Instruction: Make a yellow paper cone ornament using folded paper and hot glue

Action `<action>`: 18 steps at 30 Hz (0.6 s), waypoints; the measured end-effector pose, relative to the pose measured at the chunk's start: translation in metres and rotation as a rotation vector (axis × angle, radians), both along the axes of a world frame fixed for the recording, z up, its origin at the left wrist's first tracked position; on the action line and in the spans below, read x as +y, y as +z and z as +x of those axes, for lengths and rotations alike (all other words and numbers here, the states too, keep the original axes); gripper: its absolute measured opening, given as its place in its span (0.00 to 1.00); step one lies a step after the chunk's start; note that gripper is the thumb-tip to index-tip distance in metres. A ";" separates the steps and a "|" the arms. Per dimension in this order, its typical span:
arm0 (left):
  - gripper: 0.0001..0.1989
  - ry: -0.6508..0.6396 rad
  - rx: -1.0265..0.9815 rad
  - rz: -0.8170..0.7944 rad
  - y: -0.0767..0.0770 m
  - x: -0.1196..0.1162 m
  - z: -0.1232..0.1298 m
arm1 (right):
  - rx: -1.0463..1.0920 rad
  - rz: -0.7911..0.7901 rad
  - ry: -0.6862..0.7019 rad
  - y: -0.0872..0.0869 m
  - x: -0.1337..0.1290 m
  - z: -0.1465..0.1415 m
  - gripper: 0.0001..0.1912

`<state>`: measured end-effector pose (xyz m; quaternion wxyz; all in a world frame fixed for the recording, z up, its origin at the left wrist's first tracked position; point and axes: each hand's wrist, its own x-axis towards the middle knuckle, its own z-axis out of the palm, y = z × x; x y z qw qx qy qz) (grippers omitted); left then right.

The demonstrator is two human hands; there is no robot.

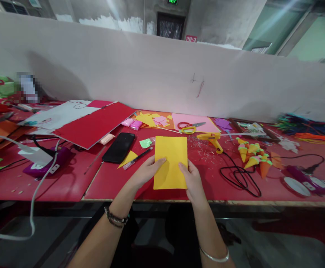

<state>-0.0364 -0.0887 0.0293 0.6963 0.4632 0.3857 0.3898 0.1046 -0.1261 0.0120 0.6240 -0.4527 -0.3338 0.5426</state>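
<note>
Both my hands hold a plain yellow rectangular sheet (171, 163), foam or craft paper, above the front edge of the red table (109, 186). My left hand (148, 169) grips its left side, thumb on the face and the other fingers hidden behind. On the opposite side, my right hand (190, 176) pinches it the same way. Left of the sheet lie a pen (141, 156), a yellow paper cutting (129, 159), a black phone (119, 147) and a small green piece (145, 143). To its right rests a yellow glue gun (211, 140) with a black cord.
Scissors (188, 129) lie on pink paper behind the sheet. Several small yellow cones (251, 152) and a purple power strip (304, 178) are at right. A red board (95, 124) and another purple power strip (50, 163) sit at left. A white partition (151, 74) stands behind.
</note>
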 end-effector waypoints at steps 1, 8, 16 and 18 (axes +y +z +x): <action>0.19 -0.018 -0.002 -0.014 0.000 0.000 0.000 | 0.007 0.010 -0.016 0.000 0.000 -0.001 0.22; 0.21 -0.265 0.123 -0.061 0.005 -0.004 -0.005 | -0.001 0.032 -0.089 0.001 0.001 -0.002 0.25; 0.19 -0.350 0.236 -0.010 0.013 -0.006 -0.008 | -0.001 0.069 -0.039 0.001 -0.002 0.001 0.22; 0.18 -0.355 0.240 0.013 0.012 -0.005 -0.009 | -0.031 0.066 -0.041 0.001 -0.002 0.001 0.22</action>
